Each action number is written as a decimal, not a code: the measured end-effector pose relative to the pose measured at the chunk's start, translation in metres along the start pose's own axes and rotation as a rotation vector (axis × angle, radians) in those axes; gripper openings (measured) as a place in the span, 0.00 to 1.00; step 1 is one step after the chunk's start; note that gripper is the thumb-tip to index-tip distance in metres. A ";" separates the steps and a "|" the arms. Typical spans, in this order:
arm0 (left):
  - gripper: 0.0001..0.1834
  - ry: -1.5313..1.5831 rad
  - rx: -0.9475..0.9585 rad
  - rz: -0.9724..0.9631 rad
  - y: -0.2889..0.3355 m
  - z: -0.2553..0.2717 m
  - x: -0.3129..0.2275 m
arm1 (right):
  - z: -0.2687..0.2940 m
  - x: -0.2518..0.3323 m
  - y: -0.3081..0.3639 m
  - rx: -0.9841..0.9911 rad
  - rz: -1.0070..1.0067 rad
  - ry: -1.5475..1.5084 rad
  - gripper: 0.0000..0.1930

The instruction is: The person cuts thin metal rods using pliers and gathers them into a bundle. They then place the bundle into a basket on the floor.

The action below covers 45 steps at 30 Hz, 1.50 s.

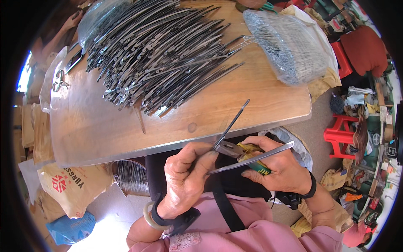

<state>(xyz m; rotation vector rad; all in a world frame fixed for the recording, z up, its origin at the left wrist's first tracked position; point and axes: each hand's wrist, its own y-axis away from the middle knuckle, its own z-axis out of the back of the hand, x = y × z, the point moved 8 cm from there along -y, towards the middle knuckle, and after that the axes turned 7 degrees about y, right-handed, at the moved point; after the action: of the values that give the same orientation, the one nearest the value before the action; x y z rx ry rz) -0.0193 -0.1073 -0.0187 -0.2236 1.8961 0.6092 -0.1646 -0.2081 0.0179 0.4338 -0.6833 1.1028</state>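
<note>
My left hand (184,174) pinches a long, flat metal strip (268,153) with a hole in its rounded end. The strip slants up to the right, passing in front of the pliers. A thin dark rod (233,122) rises from the same fingertips toward the table; whether it joins the strip, I cannot tell. My right hand (281,168) is closed round pliers (230,149) with green and yellow handles. Their jaws meet the rod's lower end beside my left thumb. Both hands are just off the table's near edge, above my lap.
A big heap of dark metal strips (163,59) covers much of the wooden table (218,103). Plastic-wrapped thin wires (289,46) sit at its right. Scissors (59,80) and a phone (74,61) lie at the left. A red stool (338,135) stands right; another person's hand (72,21) shows upper left.
</note>
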 end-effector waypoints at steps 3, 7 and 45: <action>0.04 -0.058 0.001 -0.023 -0.003 0.001 -0.003 | -0.009 0.005 -0.004 0.052 0.002 0.062 0.18; 0.05 -0.158 -0.070 -0.059 -0.002 0.022 0.004 | -0.022 0.015 -0.012 0.065 0.176 0.256 0.14; 0.07 -1.499 -0.091 -0.885 -0.084 0.028 -0.125 | 0.097 -0.066 0.022 -0.885 -0.187 -0.135 0.06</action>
<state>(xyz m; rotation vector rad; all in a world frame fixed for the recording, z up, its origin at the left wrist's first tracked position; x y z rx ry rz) 0.0897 -0.1798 0.0610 -0.4516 0.2265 0.0996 -0.2309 -0.3044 0.0417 -0.1922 -1.1409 0.5119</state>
